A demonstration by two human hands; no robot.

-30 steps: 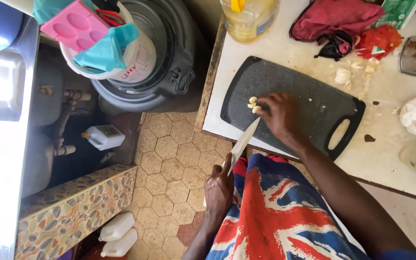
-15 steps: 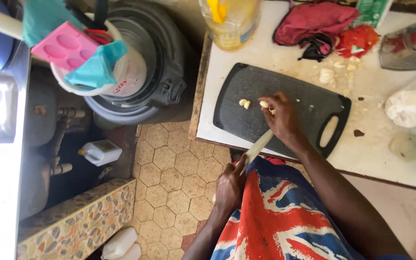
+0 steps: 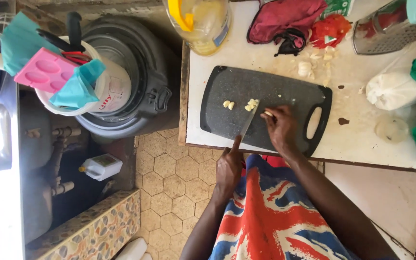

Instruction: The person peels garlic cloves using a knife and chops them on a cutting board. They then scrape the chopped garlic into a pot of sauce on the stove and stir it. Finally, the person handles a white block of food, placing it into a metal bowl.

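While both hands grip, left the knife (image 3: 249, 120), right (near board (image 3: 227, 86) edge) pinches garlic (image 3: 252, 103).

Knife (image 3: 249, 121): earlier held low off the front edge of the cutting board (image 3: 227, 96), blade angled over the lap; now raised onto the board, tip at the garlic pieces (image 3: 252, 103). Left hand (image 3: 229, 168): moved up to the board's edge. Right hand (image 3: 281, 129): shifted from the pieces to just right of the blade. Garlic: now two small clusters, apart.
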